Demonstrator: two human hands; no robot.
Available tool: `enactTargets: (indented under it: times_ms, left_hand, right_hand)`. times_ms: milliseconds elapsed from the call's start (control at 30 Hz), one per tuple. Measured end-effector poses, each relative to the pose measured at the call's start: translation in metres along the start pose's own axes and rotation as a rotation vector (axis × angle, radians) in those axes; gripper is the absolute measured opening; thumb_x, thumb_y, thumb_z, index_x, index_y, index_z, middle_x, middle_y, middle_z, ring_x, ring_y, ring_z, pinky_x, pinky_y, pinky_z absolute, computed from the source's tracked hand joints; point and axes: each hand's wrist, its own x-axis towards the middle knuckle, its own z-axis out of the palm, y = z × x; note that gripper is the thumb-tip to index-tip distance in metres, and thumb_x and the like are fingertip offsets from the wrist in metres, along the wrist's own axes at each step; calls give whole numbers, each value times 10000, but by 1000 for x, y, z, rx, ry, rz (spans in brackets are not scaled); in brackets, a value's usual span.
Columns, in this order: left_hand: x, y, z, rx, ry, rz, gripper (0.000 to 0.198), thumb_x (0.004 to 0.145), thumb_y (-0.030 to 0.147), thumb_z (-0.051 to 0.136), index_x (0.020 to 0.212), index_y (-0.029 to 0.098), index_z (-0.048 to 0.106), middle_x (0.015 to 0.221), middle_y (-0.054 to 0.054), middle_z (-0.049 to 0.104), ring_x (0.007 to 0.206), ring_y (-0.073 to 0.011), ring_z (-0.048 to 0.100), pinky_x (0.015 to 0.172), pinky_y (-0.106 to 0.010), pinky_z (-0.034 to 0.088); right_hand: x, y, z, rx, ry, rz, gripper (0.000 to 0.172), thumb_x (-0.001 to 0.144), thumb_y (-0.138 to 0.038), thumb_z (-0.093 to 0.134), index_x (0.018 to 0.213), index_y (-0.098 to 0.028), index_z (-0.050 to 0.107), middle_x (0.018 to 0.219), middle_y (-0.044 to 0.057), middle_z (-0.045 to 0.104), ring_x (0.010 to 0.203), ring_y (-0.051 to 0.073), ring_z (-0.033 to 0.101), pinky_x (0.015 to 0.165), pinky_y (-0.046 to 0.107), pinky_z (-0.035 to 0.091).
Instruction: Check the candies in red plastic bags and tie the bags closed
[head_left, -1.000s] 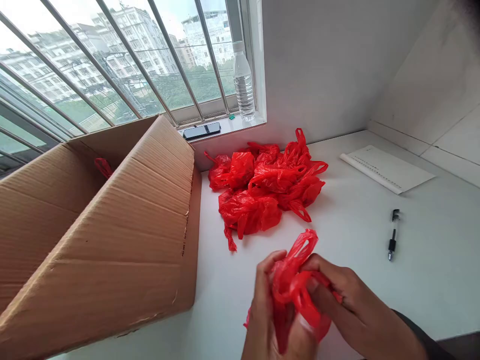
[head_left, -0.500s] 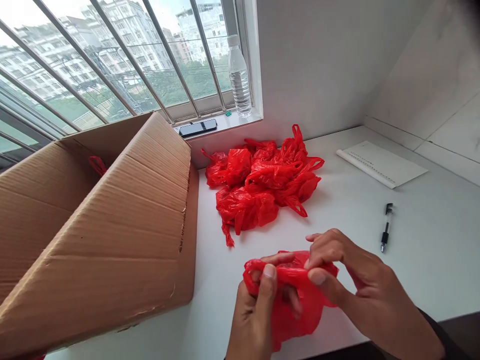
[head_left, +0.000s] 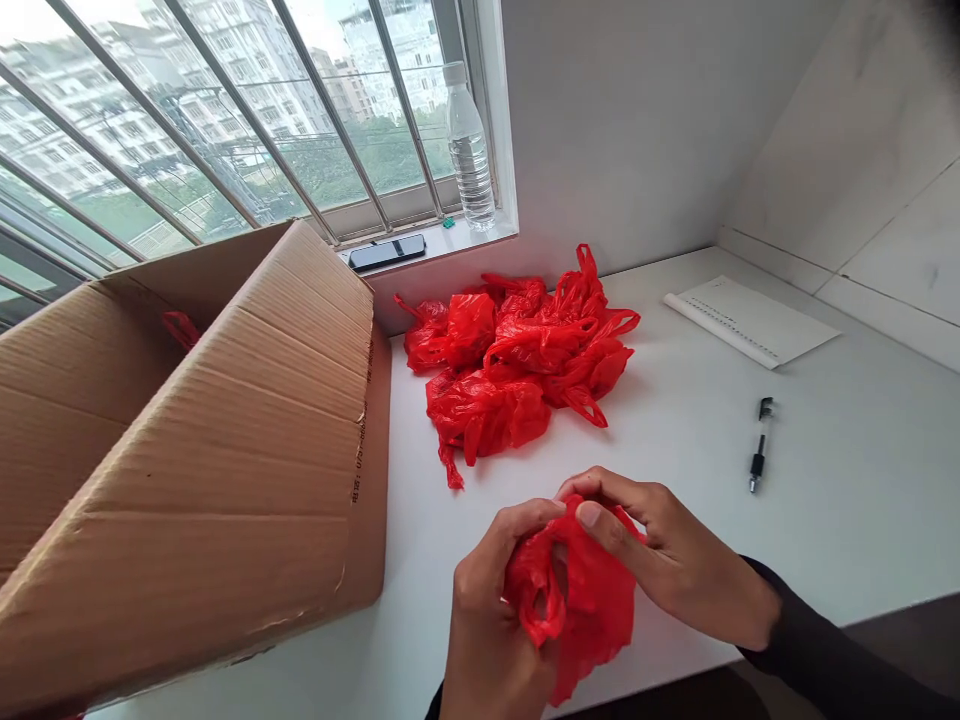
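A thin red plastic bag (head_left: 600, 600) is held between both hands near the table's front edge. My left hand (head_left: 495, 600) wraps round its left side, with a looped handle of the bag bunched at the palm. My right hand (head_left: 660, 550) pinches the bag's top edge between thumb and fingers. Beyond the hands, a pile of crumpled red bags (head_left: 525, 350) lies on the white table (head_left: 675, 440) against the wall.
A large open cardboard box (head_left: 247, 480) stands at the left, with some red plastic inside. On the sill are a water bottle (head_left: 471, 160) and a phone (head_left: 387, 253). A pen (head_left: 759, 455) and a white notepad (head_left: 750, 320) lie at the right.
Both hands have drawn closer together, the right one moving left along the bag. The bag is now more gathered, and its loop has turned downward. The view has shifted slightly.
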Motion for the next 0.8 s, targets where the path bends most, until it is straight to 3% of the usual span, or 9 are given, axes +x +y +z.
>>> enactTargets:
  times_ms: [67, 133, 200, 300, 467, 600, 700, 800]
  left_hand:
    - [0, -11, 1, 178, 58, 169, 378, 844, 49, 644, 1119, 303, 696, 993, 20, 720, 824, -124, 678, 713, -190, 528]
    - [0, -23, 1, 309, 95, 313, 429, 845, -16, 590, 1141, 271, 708, 1085, -11, 718, 961, -147, 690, 813, -209, 543]
    - [0, -31, 1, 366, 88, 415, 451, 872, -38, 558, 1189, 247, 706, 1193, -45, 688, 1050, -158, 680, 879, -225, 547]
    - [1, -37, 0, 392, 41, 488, 459, 915, 2, 589, 1288, 256, 677, 1297, -67, 610, 1076, -150, 655, 883, -219, 556]
    - [-2, -36, -7, 530, -66, 416, 590, 980, 36, 486, 1529, 250, 455, 1425, -112, 509, 1330, -206, 510, 1072, -302, 486]
    - [-13, -39, -15, 597, -122, 335, 554, 1075, 248, 384, 1617, 225, 269, 1541, -140, 431, 1426, -241, 421, 1156, -381, 410]
    - [-33, -53, -30, 644, -91, 310, 523, 1089, 282, 321, 1609, 235, 299, 1553, -131, 443, 1420, -261, 430, 1154, -419, 394]
    - [-54, -70, -52, 732, 22, 234, 503, 1081, 225, 338, 1579, 295, 370, 1499, -78, 531, 1385, -247, 465, 1135, -405, 387]
  right_hand:
    - [1, 1, -1, 66, -9, 90, 384, 1067, -507, 393, 1245, -252, 618, 871, -1, 642, 761, 148, 585, 718, 272, 482]
    - [1, 5, -3, 98, -44, 142, 417, 1068, -513, 376, 1336, -254, 562, 840, -5, 628, 713, 148, 559, 699, 284, 472]
    - [3, 11, -5, 117, -136, 148, 408, 1066, -481, 398, 1375, -249, 528, 894, 11, 642, 739, 155, 567, 709, 294, 471]
    - [8, 18, -8, 176, -275, 104, 313, 1049, -405, 470, 1269, -213, 580, 952, 29, 644, 806, 166, 580, 709, 290, 467]
    - [11, 15, -10, 142, -126, 62, 206, 1024, -401, 537, 1028, -212, 619, 929, 7, 636, 850, 159, 579, 776, 283, 466]
    - [4, 14, -17, 3, -31, 67, 230, 1010, -436, 559, 945, -232, 643, 915, -11, 651, 856, 152, 586, 802, 268, 457]
    - [-7, 26, -31, -130, 44, 139, 276, 997, -487, 560, 904, -246, 656, 895, -16, 659, 821, 158, 573, 749, 276, 438]
    - [-18, 45, -48, -211, 142, 222, 283, 989, -513, 563, 902, -264, 665, 886, -23, 654, 843, 166, 565, 747, 279, 424]
